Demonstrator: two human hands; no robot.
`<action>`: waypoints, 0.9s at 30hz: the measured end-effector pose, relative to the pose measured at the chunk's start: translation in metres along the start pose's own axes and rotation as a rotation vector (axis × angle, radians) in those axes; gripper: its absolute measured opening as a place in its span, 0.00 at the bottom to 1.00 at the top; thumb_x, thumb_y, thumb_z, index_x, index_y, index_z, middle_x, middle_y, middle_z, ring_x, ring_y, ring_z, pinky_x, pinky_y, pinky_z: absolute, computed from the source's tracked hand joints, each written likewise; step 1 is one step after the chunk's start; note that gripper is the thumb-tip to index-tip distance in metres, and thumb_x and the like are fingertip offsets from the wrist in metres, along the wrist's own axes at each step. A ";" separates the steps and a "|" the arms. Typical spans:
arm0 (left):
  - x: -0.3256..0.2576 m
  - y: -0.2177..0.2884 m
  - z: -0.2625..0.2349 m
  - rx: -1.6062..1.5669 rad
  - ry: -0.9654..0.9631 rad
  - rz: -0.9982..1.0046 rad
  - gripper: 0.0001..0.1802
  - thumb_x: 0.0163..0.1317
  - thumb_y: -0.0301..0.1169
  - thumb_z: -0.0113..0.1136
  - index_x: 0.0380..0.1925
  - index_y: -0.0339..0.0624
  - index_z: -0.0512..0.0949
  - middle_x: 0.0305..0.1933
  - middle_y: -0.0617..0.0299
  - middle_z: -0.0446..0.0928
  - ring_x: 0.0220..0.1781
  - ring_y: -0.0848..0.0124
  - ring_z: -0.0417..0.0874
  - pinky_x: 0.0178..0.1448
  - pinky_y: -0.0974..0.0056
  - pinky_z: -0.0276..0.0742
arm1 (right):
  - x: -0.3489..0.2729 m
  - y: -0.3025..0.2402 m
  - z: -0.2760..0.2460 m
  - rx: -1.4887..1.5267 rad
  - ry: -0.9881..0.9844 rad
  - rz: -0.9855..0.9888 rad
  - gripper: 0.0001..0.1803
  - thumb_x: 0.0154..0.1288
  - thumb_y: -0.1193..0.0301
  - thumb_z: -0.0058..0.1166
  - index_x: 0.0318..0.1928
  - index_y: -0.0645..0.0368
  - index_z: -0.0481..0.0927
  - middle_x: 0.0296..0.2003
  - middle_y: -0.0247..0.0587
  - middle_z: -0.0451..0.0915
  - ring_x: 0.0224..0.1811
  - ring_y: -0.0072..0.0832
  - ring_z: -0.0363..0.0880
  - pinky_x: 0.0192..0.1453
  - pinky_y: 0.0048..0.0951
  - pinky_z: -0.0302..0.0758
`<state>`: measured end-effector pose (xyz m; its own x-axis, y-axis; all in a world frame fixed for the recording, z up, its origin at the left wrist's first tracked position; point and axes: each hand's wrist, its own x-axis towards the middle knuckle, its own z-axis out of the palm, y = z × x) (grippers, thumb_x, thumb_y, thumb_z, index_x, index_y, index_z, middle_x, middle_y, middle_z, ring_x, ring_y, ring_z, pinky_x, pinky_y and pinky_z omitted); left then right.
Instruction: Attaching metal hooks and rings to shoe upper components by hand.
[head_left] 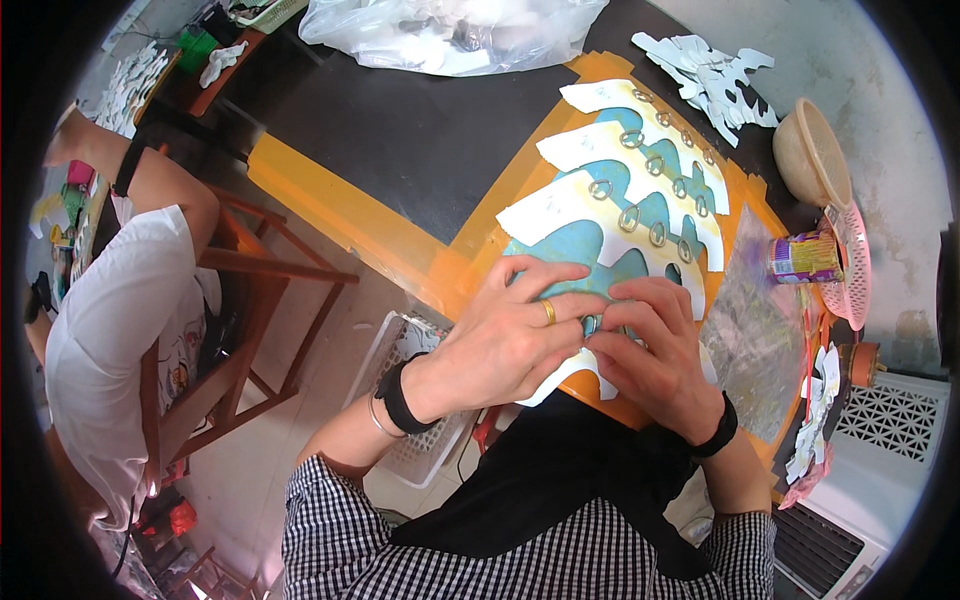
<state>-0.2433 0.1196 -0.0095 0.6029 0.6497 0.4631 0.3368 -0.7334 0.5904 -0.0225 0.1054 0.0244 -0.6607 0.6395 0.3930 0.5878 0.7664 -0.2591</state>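
My left hand (510, 335) and my right hand (650, 345) meet at the near end of a teal board. Between their fingertips is a small metal ring (591, 324). The right thumb and fingers pinch at it, while the left fingers bend in closely against its other side. Beneath them lies a white and yellow wavy-edged strip, mostly covered by my hands. Farther up, similar strips (580, 205) lie in overlapping rows, each with several metal rings (629, 218) along it. Teal board (555, 245) shows between the strips.
A clear plastic bag (450, 40) lies on the dark table (400, 150) edged with orange tape. White cut scraps (705, 75), a beige basket (812, 155) and a purple can (805, 257) stand right. Left, a person (130, 320) sits on a wooden chair (275, 270) above a white crate (400, 440).
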 end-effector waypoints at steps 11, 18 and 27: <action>0.000 -0.005 -0.001 0.007 -0.029 0.022 0.05 0.61 0.31 0.65 0.29 0.44 0.79 0.52 0.67 0.82 0.63 0.60 0.74 0.66 0.48 0.63 | 0.001 0.012 0.006 0.110 -0.010 -0.129 0.13 0.45 0.75 0.65 0.33 0.57 0.76 0.40 0.34 0.78 0.53 0.36 0.76 0.58 0.44 0.73; -0.001 -0.008 0.000 0.005 0.000 0.020 0.05 0.58 0.33 0.68 0.29 0.46 0.81 0.49 0.70 0.82 0.58 0.62 0.75 0.69 0.47 0.63 | -0.005 0.019 0.015 0.184 0.048 -0.107 0.13 0.48 0.76 0.63 0.34 0.57 0.73 0.41 0.37 0.81 0.51 0.38 0.77 0.57 0.43 0.75; -0.002 -0.010 0.001 0.010 0.003 0.009 0.06 0.60 0.35 0.67 0.29 0.47 0.81 0.48 0.71 0.83 0.56 0.64 0.76 0.68 0.48 0.64 | -0.014 0.017 0.001 0.052 -0.034 -0.239 0.08 0.51 0.70 0.60 0.30 0.55 0.74 0.44 0.36 0.83 0.53 0.35 0.77 0.61 0.42 0.75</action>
<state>-0.2466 0.1251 -0.0170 0.6036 0.6438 0.4703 0.3391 -0.7412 0.5794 -0.0034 0.1095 0.0132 -0.7939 0.4406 0.4192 0.3886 0.8977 -0.2076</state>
